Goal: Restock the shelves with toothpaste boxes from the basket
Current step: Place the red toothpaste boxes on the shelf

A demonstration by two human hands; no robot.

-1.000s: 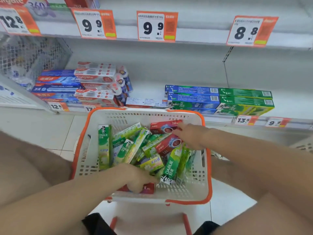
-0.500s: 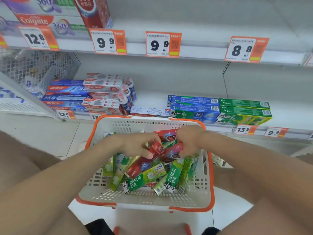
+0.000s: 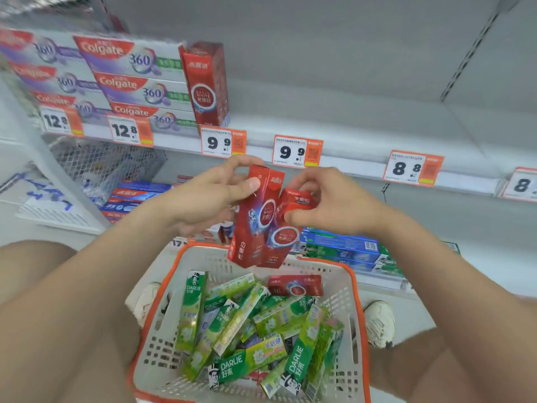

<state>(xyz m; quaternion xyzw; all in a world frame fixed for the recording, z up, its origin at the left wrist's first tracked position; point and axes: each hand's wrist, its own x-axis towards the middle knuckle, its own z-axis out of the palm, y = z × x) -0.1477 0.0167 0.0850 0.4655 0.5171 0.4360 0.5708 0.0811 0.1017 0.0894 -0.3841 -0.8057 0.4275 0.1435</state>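
Observation:
My left hand [image 3: 215,196] grips a red toothpaste box [image 3: 252,225] near its top, held upright above the basket. My right hand [image 3: 328,202] grips the top of a second red toothpaste box [image 3: 286,234] pressed against the first. Below them stands a white basket with an orange rim [image 3: 162,289], holding several green Darlie boxes [image 3: 247,359] and one more red box [image 3: 295,285]. On the upper shelf a matching red box [image 3: 206,82] stands upright above a 9.9 price tag [image 3: 222,142].
Stacked Colgate 360 boxes [image 3: 128,82] fill the upper shelf's left part; the shelf [image 3: 348,123] to the right of the red box is bare. Blue and green boxes [image 3: 343,251] lie on the lower shelf. A wire bin [image 3: 101,167] stands at left. My shoes flank the basket.
Both hands have risen out of the basket, each lifting a red box up to shelf-edge height. My view has tilted upward, showing more of the upper shelf.

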